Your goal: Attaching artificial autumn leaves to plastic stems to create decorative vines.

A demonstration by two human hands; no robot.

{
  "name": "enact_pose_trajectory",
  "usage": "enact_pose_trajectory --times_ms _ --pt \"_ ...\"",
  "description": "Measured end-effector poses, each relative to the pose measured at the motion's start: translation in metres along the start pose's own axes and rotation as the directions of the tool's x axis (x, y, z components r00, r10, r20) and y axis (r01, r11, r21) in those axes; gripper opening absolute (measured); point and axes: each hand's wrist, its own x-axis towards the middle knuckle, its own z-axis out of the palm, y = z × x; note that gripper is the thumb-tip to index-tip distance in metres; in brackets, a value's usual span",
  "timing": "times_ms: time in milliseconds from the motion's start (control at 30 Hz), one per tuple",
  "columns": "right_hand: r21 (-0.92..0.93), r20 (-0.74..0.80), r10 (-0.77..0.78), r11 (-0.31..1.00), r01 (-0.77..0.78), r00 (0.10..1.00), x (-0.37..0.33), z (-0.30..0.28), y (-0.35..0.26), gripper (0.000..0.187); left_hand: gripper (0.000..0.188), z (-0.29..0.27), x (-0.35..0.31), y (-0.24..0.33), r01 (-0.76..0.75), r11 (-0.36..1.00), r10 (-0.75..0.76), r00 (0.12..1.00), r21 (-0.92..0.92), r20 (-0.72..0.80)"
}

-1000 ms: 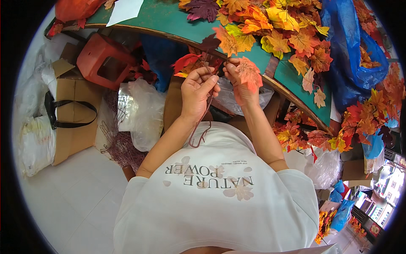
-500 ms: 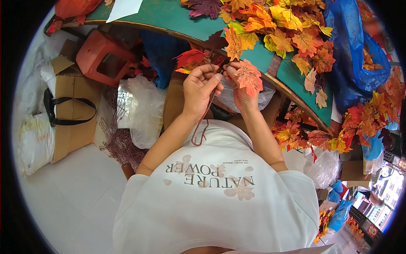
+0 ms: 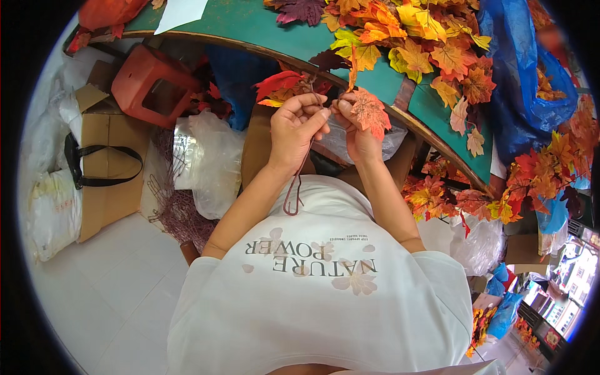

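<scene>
I see both hands raised together just above the middle of the frame, at the near edge of the green table (image 3: 275,34). My left hand (image 3: 294,128) is curled, its fingertips closed in a pinch on the top of a thin dark red-brown wire stem (image 3: 299,178), which hangs down from the pinch toward the white shirt (image 3: 325,294) and ends in a small hooked loop just over the chest. My right hand (image 3: 355,128) is closed too, thumb and fingers pressed on the base of an orange maple leaf (image 3: 370,112) that stands just right of the fingers. The two sets of fingertips meet, touching, where leaf and stem come together.

The risk I judge first is the joint itself: both pinches are small, and if either loosens, the leaf could slip off the stem end or the stem drop into my lap. The free hooked end swings near the shirt, so it could snag the fabric. I cannot tell how firmly the leaf sits on the wire.

Further out, the pile of loose leaves (image 3: 412,44) lies at the upper centre and right of the table, close enough that a jerk of the wrists could sweep some off the edge. A red stool (image 3: 147,81) and a cardboard box (image 3: 109,169) sit at left.
</scene>
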Motion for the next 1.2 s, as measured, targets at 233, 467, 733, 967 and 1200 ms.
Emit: enact_pose_trajectory --times_ms 233,467,733,967,1200 --pt "-0.036 0.007 -0.044 0.998 0.044 0.999 -0.001 0.001 0.002 0.013 0.021 -0.002 0.000 -0.003 0.012 1.000 -0.012 1.000 0.022 0.007" --pt "-0.154 0.035 -0.089 0.984 0.093 0.995 -0.001 -0.001 0.005 0.012 0.022 -0.004 0.000 -0.002 0.022 0.998 -0.022 1.000 0.055 0.010" --pt "-0.395 0.151 -0.102 0.906 0.154 0.983 -0.004 -0.007 0.003 0.023 0.020 -0.011 0.001 -0.006 0.015 0.997 -0.018 0.999 0.077 0.027" --pt "-0.129 0.131 0.265 0.960 -0.249 0.955 -0.034 0.016 0.017 0.027 0.018 -0.015 0.014 -0.004 -0.065 0.991 0.056 0.995 -0.113 -0.082" --pt "-0.619 0.263 -0.056 0.756 0.213 0.963 -0.022 -0.001 0.016 0.018 0.017 -0.021 0.015 -0.022 -0.095 0.985 0.079 0.991 -0.147 -0.111"
